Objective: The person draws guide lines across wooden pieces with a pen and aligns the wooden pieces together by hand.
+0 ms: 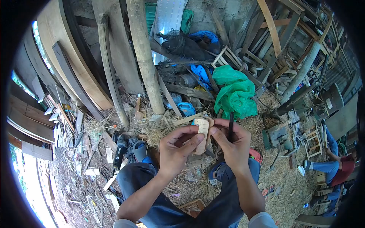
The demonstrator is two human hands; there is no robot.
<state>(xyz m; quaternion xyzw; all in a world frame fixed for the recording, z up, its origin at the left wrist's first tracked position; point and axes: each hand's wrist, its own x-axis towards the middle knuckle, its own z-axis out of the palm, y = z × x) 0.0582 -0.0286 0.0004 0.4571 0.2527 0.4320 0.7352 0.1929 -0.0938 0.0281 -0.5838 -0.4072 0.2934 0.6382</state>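
Observation:
In front of my knees, my left hand [178, 146] pinches a small pale wooden block [201, 129] with thin lines across its face. A thinner brown piece of wood [208, 133] lies against the block's right side. My right hand [234, 146] is closed, its thumb and fingertips at that brown piece. Between its fingers a dark pencil or pen [231, 123] stands nearly upright, tip pointing down. The fingers partly hide where the two wooden pieces meet.
A power tool [120, 150] lies left of my knee. Green plastic [234, 93] and wooden posts [142, 57] are ahead. Planks [72, 49] lean on the left. A machine [281, 133] and a seated person [338, 167] are at right. Wood scraps and shavings cover the ground.

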